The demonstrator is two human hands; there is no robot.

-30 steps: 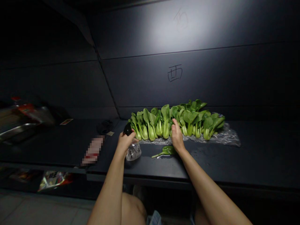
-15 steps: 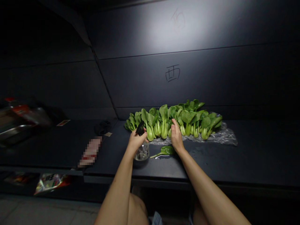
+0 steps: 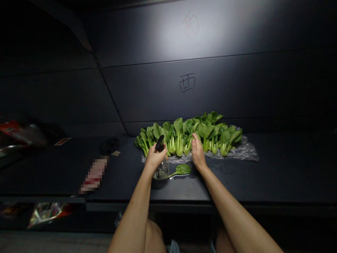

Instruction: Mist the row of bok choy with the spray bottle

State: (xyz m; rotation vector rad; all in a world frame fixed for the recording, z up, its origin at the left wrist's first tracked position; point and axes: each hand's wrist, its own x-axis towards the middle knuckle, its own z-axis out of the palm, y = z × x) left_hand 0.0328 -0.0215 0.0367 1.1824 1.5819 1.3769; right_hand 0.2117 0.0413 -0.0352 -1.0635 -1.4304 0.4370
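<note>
My left hand (image 3: 154, 157) is wrapped around the neck of a clear spray bottle (image 3: 162, 171) with a black trigger head (image 3: 159, 143), held upright in front of the greens. A row of bok choy (image 3: 179, 140) stands against the back panel on crumpled clear plastic wrap (image 3: 247, 151). My right hand (image 3: 198, 153) is raised in front of the row, fingers stretched out and nothing in it. Whether its fingertips touch the leaves I cannot tell. A loose bok choy leaf (image 3: 183, 169) lies on the wet dark shelf (image 3: 181, 189) between my hands.
To the left on the shelf are a blurred-out pinkish item (image 3: 94, 175), a dark crumpled bundle (image 3: 109, 145) and a small card (image 3: 116, 153). Red-and-clear packaging (image 3: 22, 131) sits farther left. A colourful packet (image 3: 44, 213) is below the shelf edge.
The view has turned slightly right, so the shelf and greens sit farther left. My left hand has moved a little right along the row with the spray bottle. My right hand stays open.
</note>
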